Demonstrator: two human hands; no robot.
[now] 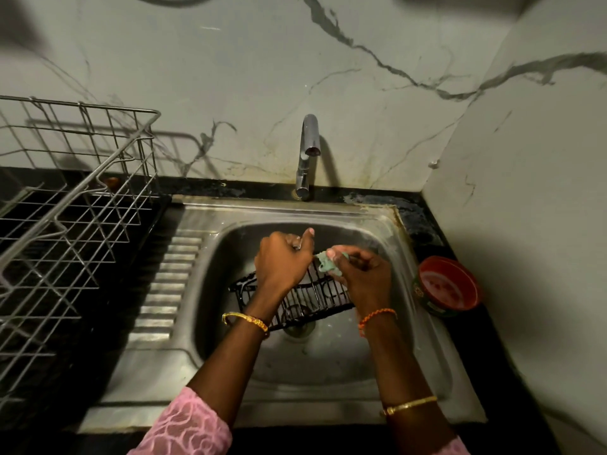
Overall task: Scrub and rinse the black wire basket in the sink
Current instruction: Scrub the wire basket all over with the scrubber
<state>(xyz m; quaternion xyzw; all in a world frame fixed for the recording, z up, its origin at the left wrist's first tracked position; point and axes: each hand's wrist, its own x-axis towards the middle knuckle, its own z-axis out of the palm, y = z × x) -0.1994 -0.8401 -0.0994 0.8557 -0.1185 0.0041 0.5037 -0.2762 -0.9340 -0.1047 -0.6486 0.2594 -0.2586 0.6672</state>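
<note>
The black wire basket (305,302) sits tilted inside the steel sink (295,362), above the drain. My left hand (282,261) grips the basket's far rim, thumb raised. My right hand (363,274) pinches a pale green scrub pad (325,262) and holds it against the basket's upper right edge. My hands and wrists hide much of the basket's far side. The tap (307,152) stands behind the sink, and no water is seen running from it.
A metal dish rack (75,205) stands on the black counter at the left, next to the sink's ribbed drainboard (167,284). A round red tub (446,285) sits on the sink's right rim. Marble walls close in behind and to the right.
</note>
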